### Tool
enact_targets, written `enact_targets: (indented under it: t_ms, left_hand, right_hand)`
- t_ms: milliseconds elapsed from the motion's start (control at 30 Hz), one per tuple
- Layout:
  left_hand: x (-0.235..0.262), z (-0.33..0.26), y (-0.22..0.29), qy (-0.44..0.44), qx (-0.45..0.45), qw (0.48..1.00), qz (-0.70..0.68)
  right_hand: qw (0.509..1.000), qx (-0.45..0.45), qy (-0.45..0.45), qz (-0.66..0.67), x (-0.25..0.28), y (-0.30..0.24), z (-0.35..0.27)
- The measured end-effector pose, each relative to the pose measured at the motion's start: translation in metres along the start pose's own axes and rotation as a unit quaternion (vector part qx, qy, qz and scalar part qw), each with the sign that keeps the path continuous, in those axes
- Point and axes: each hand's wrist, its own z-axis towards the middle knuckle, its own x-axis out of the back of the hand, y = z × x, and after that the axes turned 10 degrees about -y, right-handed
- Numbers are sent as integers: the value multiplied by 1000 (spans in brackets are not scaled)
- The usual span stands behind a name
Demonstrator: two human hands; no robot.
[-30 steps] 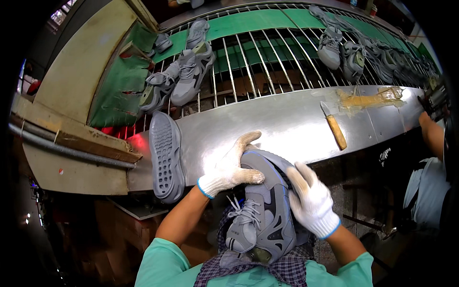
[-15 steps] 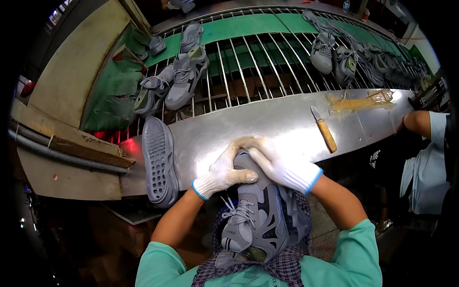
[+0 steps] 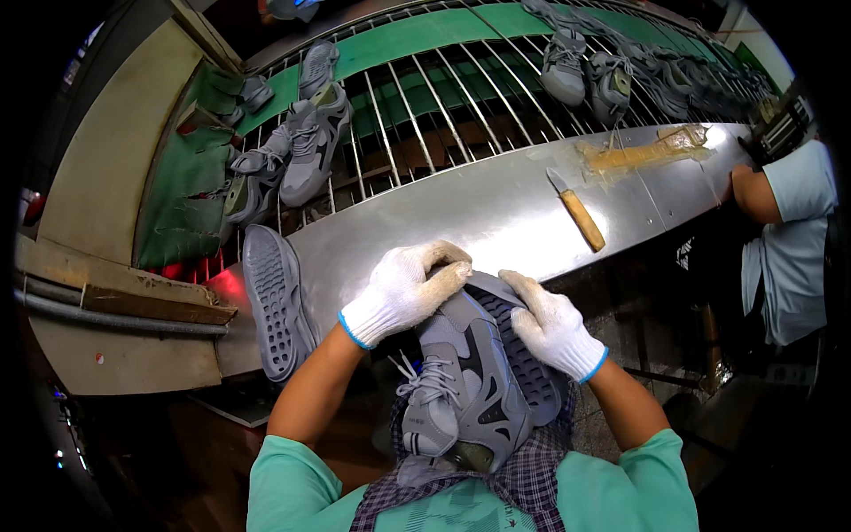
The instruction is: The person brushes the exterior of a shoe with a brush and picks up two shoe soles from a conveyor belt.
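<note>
A grey lace-up shoe upper [image 3: 436, 390] lies in front of my body, its toe pointing away from me and its heel close to my apron. My left hand [image 3: 403, 288], in a white knitted glove with a blue cuff, is closed around the toe end, thumb bent over it. Along the upper's right side leans a grey sole [image 3: 525, 350] with a pitted inner face. My right hand [image 3: 557, 330], gloved alike, grips the sole's toe edge between thumb and fingers. At the toe, upper and sole stand apart; toward the heel their contact is hard to see.
Another grey sole [image 3: 277, 301] rests at the left of the metal bench [image 3: 408, 213]. A wooden-handled knife [image 3: 581, 220] and a taped strip [image 3: 643, 152] are to its right. Grey shoes [image 3: 306, 151] sit on the barred conveyor [image 3: 461, 111]. A person's sleeve [image 3: 798, 182] is at right.
My right hand has moved right and down, away from my left hand. The sole's toe end now stands away from the upper, showing more of its inner face. The whole view has shifted slightly.
</note>
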Motion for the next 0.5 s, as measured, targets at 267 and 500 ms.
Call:
enact_targets:
  t_ms: [267, 500]
  left_hand:
    - [-1, -1, 8, -20, 47, 999, -5]
    - [-12, -3, -2, 30, 3, 999, -23]
  right_hand:
    - [995, 66, -46, -64, 13, -47, -25]
    - [987, 107, -80, -91, 14, -57, -53]
